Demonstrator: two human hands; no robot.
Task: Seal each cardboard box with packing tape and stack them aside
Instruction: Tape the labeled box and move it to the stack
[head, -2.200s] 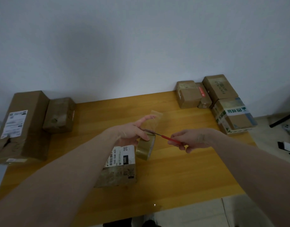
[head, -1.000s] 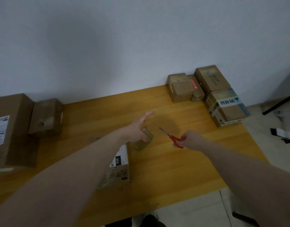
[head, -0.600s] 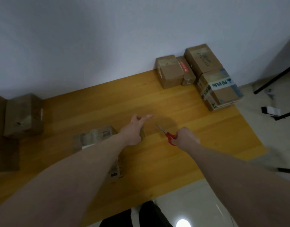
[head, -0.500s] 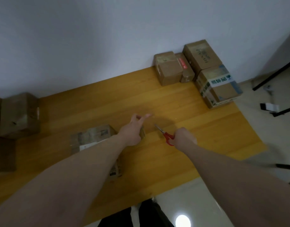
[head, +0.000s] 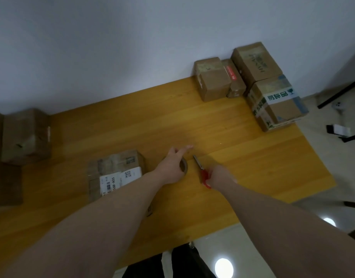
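desk (head: 222,125): wooden, against wall | centre: labelled box (head: 116,171), tape roll (head: 183,167), red-handled scissors (head: 201,173) | far right: four boxes (head: 249,81) | left: more boxes (head: 25,137)

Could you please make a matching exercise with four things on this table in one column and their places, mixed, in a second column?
Things:
1. scissors
2. tape roll
3. box with the white label
4. box with the blue-green band

Places:
A. far right corner of the table
B. under the left hand
C. at the right hand
D. beside the left forearm

Pairs: 1-C, 2-B, 3-D, 4-A
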